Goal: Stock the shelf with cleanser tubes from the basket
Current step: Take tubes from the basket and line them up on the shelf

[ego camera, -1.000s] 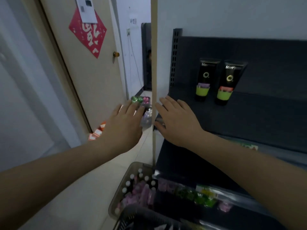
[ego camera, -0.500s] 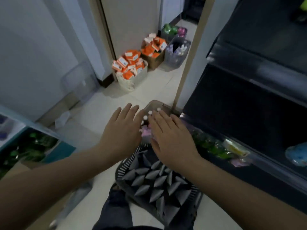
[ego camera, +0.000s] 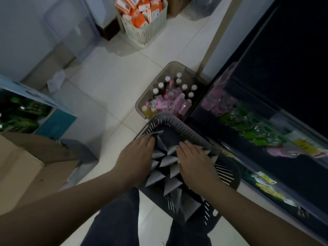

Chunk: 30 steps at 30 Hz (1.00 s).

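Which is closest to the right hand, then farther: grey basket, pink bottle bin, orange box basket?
1. Grey basket, under the right hand.
2. Pink bottle bin, just beyond it.
3. Orange box basket, far back.

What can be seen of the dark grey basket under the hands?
The basket looks like dark grey plastic, with slotted walls and a rounded rim. It stands on the tiled floor beside the shelf. It is packed with tubes, crimped ends up. The left hand and right hand rest on those tubes.
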Tool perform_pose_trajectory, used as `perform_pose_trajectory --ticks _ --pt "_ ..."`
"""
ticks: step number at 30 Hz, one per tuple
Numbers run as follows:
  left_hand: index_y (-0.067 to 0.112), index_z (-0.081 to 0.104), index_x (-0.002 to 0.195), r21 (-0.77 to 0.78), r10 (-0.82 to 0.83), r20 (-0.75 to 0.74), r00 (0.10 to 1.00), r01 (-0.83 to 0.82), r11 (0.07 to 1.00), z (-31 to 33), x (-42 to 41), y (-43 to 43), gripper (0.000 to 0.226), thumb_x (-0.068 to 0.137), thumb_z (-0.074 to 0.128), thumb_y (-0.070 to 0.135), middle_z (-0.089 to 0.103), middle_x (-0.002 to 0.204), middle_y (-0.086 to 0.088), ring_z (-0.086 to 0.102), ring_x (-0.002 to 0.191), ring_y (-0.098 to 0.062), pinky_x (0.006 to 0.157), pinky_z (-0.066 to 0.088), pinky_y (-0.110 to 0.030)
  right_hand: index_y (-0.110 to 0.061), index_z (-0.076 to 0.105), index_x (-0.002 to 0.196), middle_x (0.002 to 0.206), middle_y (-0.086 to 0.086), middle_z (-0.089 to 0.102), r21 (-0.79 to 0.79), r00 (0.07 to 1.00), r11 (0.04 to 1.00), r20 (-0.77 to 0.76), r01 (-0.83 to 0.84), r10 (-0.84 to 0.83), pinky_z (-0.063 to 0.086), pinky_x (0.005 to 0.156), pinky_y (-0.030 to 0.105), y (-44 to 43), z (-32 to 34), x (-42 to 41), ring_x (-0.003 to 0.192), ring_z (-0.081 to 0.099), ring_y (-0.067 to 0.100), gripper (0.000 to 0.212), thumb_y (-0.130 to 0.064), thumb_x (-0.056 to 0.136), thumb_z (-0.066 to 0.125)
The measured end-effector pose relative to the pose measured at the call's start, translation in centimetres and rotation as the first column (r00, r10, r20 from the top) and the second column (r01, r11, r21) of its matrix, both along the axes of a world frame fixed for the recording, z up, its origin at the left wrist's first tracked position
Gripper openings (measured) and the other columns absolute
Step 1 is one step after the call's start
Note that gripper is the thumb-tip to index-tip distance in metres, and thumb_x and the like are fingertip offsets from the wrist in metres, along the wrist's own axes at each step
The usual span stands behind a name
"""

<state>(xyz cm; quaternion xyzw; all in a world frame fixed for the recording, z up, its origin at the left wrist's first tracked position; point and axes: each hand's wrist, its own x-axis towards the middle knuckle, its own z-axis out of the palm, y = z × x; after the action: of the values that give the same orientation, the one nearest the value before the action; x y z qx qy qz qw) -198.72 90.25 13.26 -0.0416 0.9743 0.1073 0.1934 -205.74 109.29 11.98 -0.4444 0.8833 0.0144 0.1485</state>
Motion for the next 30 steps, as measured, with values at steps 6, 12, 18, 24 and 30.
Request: perform_pose_trajectory --ticks 6,12,18,24,30 --pt "0.011 0.048 0.126 0.059 0.083 0.079 0.993 -0.088 0.994 -4.8 -2.6 -0.5 0.043 0.083 0.055 0.013 0.051 0.128 -0.008 0.05 0.116 -0.026 0.089 0.045 -0.034 -0.003 0.069 0.097 0.092 0.013 0.07 -0.025 0.995 0.999 0.092 0.039 -0.036 0.055 0.079 0.035 -2.6 -4.9 -0.7 0.09 0.069 0.03 0.039 -0.013 0.061 0.08" --pt "0.008 0.04 0.133 0.038 0.033 0.182 0.983 -0.04 0.998 -8.6 -5.6 -0.6 0.053 0.086 0.061 0.02 0.047 0.131 -0.011 0.047 0.119 -0.027 0.09 0.045 -0.035 -0.006 0.063 0.098 0.095 0.012 0.063 0.063 0.969 0.994 0.225 0.091 -0.103 0.044 0.07 0.032 -5.8 -9.1 -1.9 0.087 0.061 0.028 0.015 -0.01 0.084 0.063" --pt "0.006 0.034 0.139 -0.081 -0.007 0.174 0.985 0.022 0.996 -11.4 -6.6 0.2 0.047 0.094 0.046 0.013 0.054 0.127 -0.011 0.055 0.113 -0.026 0.084 0.046 -0.034 -0.008 0.057 0.109 0.112 0.01 0.057 0.165 0.945 0.976 0.274 0.138 -0.18 0.024 0.052 0.024 -7.2 -11.1 -2.5 0.101 0.056 0.025 0.016 -0.014 0.096 0.05" --pt "0.007 0.038 0.133 -0.125 -0.11 0.175 0.978 0.133 0.983 -12.7 -7.2 0.2 0.042 0.092 0.046 0.008 0.061 0.117 -0.01 0.064 0.098 -0.029 0.065 0.042 -0.033 -0.007 0.059 0.101 0.106 0.013 0.061 0.16 0.901 0.966 0.356 0.202 -0.247 0.027 0.05 0.028 -7.6 -12.0 -2.8 0.092 0.061 0.028 0.011 -0.008 0.094 0.05" --pt "0.006 0.048 0.12 -0.108 -0.088 0.211 0.973 0.113 0.988 -12.5 -7.7 -0.3 0.029 0.092 0.046 0.006 0.066 0.109 -0.011 0.065 0.097 -0.033 0.067 0.046 -0.036 -0.006 0.059 0.093 0.097 0.014 0.063 0.123 0.886 0.951 0.348 0.282 -0.308 0.032 0.053 0.028 -7.2 -11.4 -3.4 0.086 0.063 0.03 0.014 -0.007 0.095 0.046"
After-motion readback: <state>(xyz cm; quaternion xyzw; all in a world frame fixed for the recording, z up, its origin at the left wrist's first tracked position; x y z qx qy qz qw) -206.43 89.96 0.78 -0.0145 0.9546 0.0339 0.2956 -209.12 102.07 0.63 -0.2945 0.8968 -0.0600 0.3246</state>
